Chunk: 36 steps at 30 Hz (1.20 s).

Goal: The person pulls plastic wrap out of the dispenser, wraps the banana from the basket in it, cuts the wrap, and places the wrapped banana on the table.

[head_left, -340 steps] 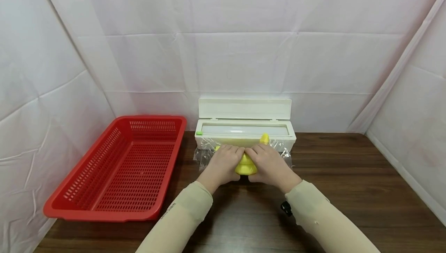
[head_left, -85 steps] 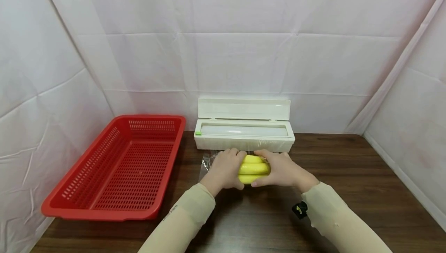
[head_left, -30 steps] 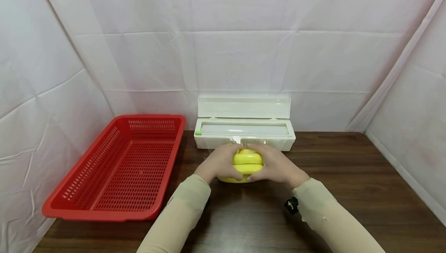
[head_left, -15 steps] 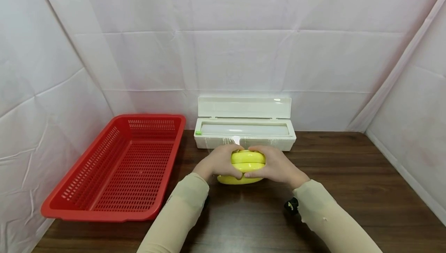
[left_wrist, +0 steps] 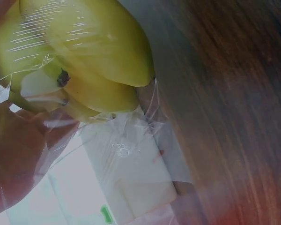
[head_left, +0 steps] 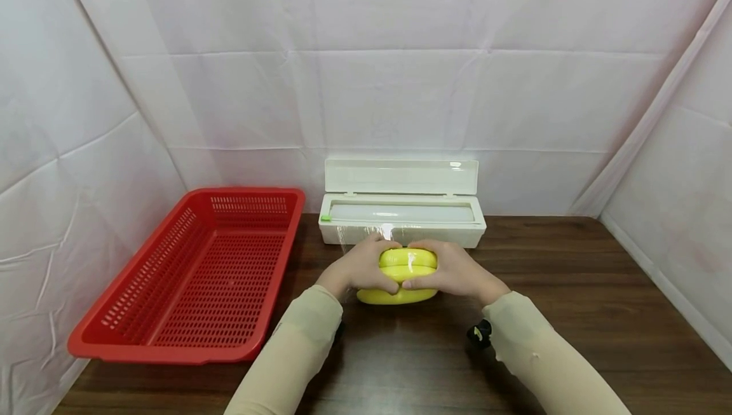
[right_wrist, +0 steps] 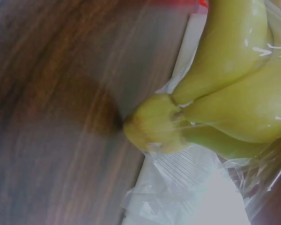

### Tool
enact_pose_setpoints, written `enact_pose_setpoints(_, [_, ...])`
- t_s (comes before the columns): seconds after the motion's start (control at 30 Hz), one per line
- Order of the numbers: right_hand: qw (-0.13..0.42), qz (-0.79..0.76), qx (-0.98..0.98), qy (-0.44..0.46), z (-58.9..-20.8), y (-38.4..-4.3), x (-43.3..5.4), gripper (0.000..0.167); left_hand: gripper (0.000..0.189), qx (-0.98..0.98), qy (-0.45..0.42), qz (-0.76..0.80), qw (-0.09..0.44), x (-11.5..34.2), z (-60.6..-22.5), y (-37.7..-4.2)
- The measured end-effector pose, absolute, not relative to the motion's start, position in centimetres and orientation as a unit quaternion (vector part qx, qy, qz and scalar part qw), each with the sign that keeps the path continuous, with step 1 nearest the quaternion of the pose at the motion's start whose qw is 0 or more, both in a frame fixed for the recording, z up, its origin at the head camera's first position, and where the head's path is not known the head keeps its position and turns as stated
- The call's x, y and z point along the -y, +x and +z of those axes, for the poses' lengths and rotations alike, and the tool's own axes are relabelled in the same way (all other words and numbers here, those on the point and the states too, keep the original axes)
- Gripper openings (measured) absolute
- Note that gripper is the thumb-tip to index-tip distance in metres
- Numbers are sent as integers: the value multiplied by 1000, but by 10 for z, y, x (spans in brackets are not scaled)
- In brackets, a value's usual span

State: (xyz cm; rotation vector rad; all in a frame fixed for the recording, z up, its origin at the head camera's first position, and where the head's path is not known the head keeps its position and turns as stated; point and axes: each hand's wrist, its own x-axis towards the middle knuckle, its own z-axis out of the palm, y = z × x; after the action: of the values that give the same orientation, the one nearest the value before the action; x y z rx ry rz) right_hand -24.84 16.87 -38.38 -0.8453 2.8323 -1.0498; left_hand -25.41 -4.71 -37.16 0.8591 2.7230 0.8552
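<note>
In the head view my left hand (head_left: 361, 267) and right hand (head_left: 454, 270) grip a bunch of yellow bananas (head_left: 407, 272) from its two sides, thumbs on the near face. Clear cling film (left_wrist: 124, 145) covers the fruit and hangs in creases past the blackened tips in the left wrist view. The stem end (right_wrist: 154, 124) points away from the fruit in the right wrist view, with pleated film (right_wrist: 171, 164) beside it. Behind the hands, film runs up to a white cling film dispenser (head_left: 457, 236) whose lid (head_left: 401, 176) stands raised. Palms and several fingertips are hidden.
A red perforated basket (head_left: 265, 300) stands on the dark wooden table (head_left: 572, 313) to the left. A green slider (head_left: 326, 218) sits at the dispenser's left end. White cloth walls (head_left: 400, 103) enclose the back and sides.
Since the earliest frames, the bananas have been turned over between my hands, and loose film beside them is now less visible. In the last second the bunch has shifted slightly towards me.
</note>
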Motion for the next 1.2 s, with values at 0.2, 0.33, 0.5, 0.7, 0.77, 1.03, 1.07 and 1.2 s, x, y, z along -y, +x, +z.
enact_pose_setpoints(0.2, [56, -359, -889, -279, -375, -253, -169, 58, 82, -913, 283, 281, 79, 47, -369, -251])
enact_pose_setpoints(0.33, [98, -382, -879, -269, -370, -256, -170, 48, 88, -910, 284, 296, 67, 48, -368, -247])
enact_pose_setpoints(0.5, [126, -397, -873, -254, -366, -259, -170, 43, 84, -921, 307, 237, -25, 48, -370, -236])
enact_pose_setpoints(0.7, [152, -413, -864, -244, -362, -263, -168, 40, 93, -925, 322, 97, -176, 40, -375, -219])
enact_pose_setpoints(0.77, [153, -406, -868, -241, -362, -265, -168, 41, 103, -929, 313, 49, -191, 37, -375, -214])
enact_pose_setpoints(1.03, [171, -404, -873, -212, -364, -271, -170, 45, 125, -946, 270, -55, -173, 24, -381, -206])
enact_pose_setpoints(1.07, [172, -406, -873, -209, -364, -272, -171, 45, 124, -945, 269, -59, -178, 23, -382, -206])
enact_pose_setpoints(1.2, [169, -396, -878, -210, -365, -273, -172, 43, 117, -939, 271, -65, -200, 21, -383, -207])
